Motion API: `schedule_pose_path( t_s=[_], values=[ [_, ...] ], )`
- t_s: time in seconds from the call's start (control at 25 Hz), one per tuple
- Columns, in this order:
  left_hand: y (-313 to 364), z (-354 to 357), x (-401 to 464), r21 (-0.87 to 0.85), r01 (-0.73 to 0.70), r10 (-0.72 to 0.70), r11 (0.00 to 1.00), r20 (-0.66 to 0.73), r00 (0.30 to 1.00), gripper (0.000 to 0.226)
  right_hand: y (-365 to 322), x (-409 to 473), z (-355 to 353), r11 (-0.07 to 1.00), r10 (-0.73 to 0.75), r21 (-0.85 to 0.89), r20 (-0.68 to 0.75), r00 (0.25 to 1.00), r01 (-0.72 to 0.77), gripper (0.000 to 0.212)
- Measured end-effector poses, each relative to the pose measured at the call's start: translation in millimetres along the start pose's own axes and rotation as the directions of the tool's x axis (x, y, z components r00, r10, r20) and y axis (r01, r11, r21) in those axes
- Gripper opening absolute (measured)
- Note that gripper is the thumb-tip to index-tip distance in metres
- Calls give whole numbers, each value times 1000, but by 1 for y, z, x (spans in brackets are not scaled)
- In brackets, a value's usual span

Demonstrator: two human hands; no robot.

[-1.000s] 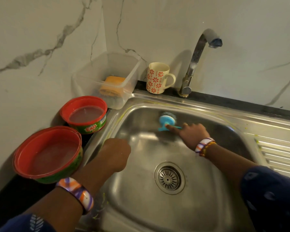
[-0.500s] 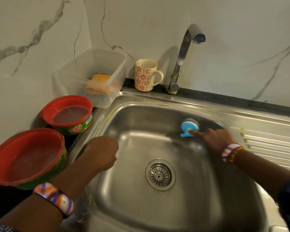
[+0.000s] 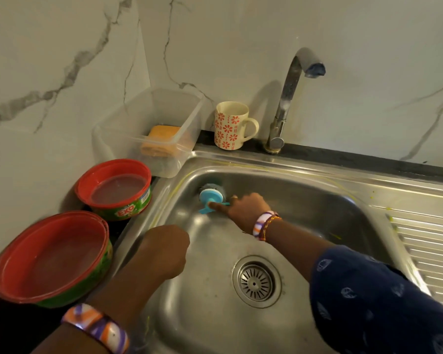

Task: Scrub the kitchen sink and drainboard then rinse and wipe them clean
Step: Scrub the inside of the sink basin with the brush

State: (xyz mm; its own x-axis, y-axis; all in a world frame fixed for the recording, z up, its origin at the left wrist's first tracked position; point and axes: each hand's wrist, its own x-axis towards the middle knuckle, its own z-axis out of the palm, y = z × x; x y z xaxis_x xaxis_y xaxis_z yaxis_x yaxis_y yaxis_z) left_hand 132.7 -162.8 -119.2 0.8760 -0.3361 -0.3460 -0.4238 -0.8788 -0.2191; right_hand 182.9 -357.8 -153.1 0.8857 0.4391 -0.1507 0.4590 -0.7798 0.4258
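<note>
Right grip (image 3: 246, 208) holds scrubber (image 3: 211, 196) — against sink (image 3: 304, 200) wall.

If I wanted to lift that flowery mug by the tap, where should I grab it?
Probably by the handle of the mug, coming from the faucet side. It stands upright with the loop pointing right, free of the clear container on its left.

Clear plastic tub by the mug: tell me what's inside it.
The clear plastic tub holds an orange sponge lying on something darker. The frosted wall blurs what that is.
</note>
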Motion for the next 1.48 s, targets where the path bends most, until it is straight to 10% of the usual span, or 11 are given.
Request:
schedule_pose_path(
  t_s=[0.48, 1.04, 1.48],
  values=[
    [-7, -5, -3, -177, -23, 31, 984, 47, 998, 43, 85, -181, 18, 913, 407, -79, 244, 880, -400, 49],
    [-9, 2, 6, -132, -18, 19, 991, 9, 1000, 36, 8, -15, -13, 994, 104, 44, -65, 993, -101, 60],
    [3, 11, 24, -69, -86, 97, 994, 187, 978, 31, 88, -190, 5, 839, 544, -72, 104, 833, -539, 50]
  ],
)
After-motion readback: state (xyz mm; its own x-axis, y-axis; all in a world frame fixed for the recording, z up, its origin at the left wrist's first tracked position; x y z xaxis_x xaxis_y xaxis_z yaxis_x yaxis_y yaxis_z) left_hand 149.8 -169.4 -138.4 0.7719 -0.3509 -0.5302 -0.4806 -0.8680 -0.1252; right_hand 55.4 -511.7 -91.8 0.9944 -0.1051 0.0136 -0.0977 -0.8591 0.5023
